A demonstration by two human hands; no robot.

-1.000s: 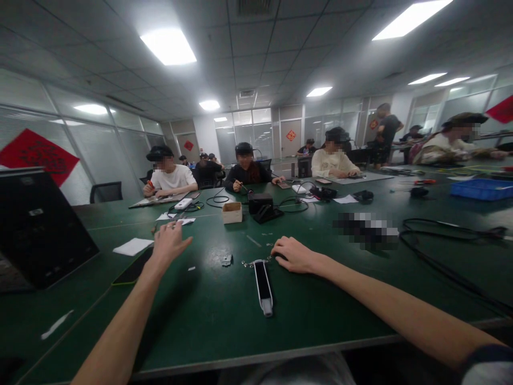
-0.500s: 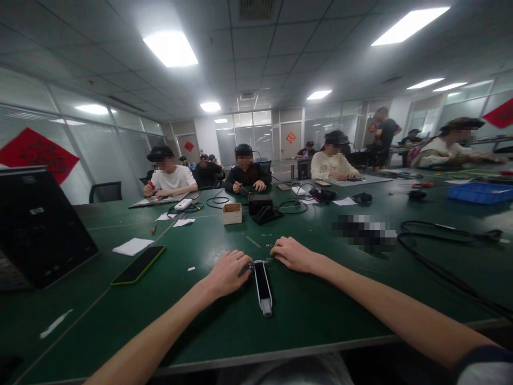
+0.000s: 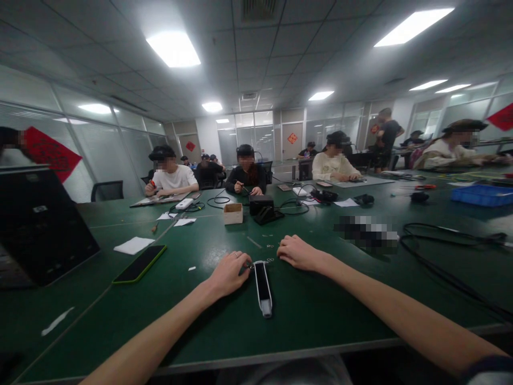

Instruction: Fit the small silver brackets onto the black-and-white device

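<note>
A long, narrow thing (image 3: 263, 283) with a dark middle, white rim and grey tapered near end lies on the green table (image 3: 320, 315). Beside its far end is my left hand (image 3: 231, 271), fingers curled down together; a small metallic bit shows at the fingertips, too small to name. My right hand (image 3: 297, 252) rests farther right, its fingers bent and drawn together against the tabletop. What its fingertips may hold is hidden. Between the hands lie small ring-like metal pieces (image 3: 270, 260), with another pair of rings (image 3: 270, 246) just beyond.
A green-edged phone (image 3: 139, 264) and white paper (image 3: 133, 245) lie to the left, near a black HP computer case (image 3: 44, 224). Ahead stand a small cardboard box (image 3: 233, 214) and a black device (image 3: 261, 205). Cables (image 3: 441, 262) and a blue tray (image 3: 483, 196) are right. Several people sit around.
My right hand has shifted slightly right, away from the small rings. My left hand stays by the narrow thing's far end. A person has come into view at the far left.
</note>
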